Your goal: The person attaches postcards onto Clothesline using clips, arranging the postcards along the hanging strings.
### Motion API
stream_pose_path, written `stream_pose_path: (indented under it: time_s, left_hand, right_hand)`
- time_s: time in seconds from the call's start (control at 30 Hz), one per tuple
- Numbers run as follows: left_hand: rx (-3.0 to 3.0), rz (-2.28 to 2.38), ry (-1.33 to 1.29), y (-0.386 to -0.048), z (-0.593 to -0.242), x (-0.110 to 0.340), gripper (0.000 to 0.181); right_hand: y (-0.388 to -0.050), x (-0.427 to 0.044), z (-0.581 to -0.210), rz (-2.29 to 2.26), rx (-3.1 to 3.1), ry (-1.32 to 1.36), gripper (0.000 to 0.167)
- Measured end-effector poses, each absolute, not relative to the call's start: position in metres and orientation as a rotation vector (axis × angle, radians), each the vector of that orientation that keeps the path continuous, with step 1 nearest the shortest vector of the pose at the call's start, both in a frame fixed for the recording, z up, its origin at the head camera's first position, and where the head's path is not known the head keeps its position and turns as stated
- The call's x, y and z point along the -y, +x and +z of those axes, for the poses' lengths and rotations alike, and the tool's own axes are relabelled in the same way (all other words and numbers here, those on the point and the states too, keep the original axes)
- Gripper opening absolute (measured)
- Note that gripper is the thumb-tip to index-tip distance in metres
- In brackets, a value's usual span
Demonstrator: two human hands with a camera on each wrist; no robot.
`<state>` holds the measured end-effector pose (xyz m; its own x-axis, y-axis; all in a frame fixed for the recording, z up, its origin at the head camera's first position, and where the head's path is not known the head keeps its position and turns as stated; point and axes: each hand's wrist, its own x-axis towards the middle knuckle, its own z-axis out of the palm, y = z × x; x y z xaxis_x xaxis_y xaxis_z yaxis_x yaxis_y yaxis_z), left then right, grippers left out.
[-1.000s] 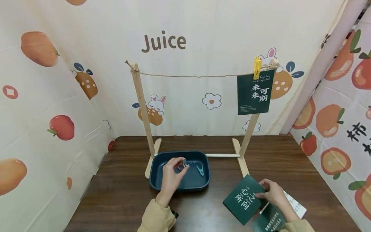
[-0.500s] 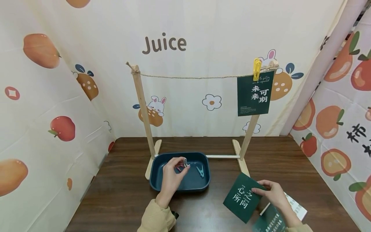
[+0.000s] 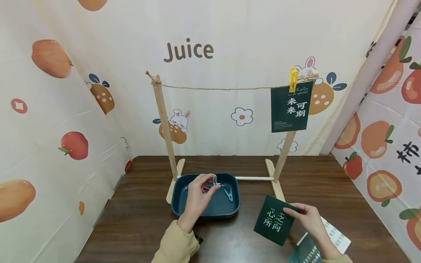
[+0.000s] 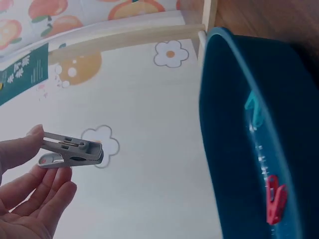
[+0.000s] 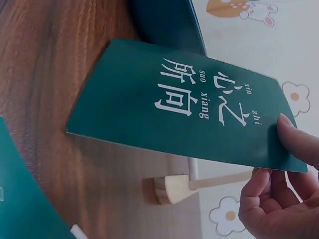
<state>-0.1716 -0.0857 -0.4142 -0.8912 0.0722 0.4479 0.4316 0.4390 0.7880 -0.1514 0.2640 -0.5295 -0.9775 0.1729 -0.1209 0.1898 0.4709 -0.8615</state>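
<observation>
Over the blue tray (image 3: 210,213), the left hand (image 3: 198,197) pinches a grey clothespin (image 3: 215,180); the left wrist view shows the clothespin (image 4: 72,149) between thumb and fingers. A dark green card (image 3: 273,220) with white characters is gripped at its upper right corner by the right hand (image 3: 309,221), and it is tilted above the table. In the right wrist view the thumb lies on the face of the card (image 5: 149,99) and the fingers are behind it. In the tray lie a teal clothespin (image 3: 228,195) and a red one (image 4: 275,200).
A rope (image 3: 213,88) runs between two wooden posts behind the tray. Near its right end a yellow clothespin (image 3: 293,79) holds a green card (image 3: 290,113). Another green card (image 3: 306,251) and a white card (image 3: 338,235) lie on the table (image 3: 131,219) under the right forearm.
The card in the right hand has risen slightly and turned more upright. My left hand has moved a little up and to the right with the grey clothespin. The view has shifted slightly.
</observation>
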Motion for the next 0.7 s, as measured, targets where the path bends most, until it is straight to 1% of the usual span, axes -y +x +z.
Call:
stream_pose_path:
  time_s: [0.1,0.2,0.47,0.7]
  left_hand:
    - [2.359,-1.434,-0.475,-0.173,-0.407,0.083,0.029]
    - [2.357,-1.431,-0.531,-0.174,-0.400,0.080,0.029]
    - [2.325,-1.370,-0.667,-0.178,-0.379,0.071,0.027]
    - [2.328,-1.332,-0.741,-0.183,-0.360,0.064,0.025]
  right_hand:
    - [-0.142,-0.246,-0.487,-1.562,-2.679,0.314,0.043]
    - [-0.139,-0.235,-0.462,-1.539,-2.712,0.273,0.041]
    - [-0.149,-0.227,-0.440,-1.524,-2.792,0.098,0.031]
    - [-0.160,-0.221,-0.417,-1.547,-2.858,-0.107,0.022]
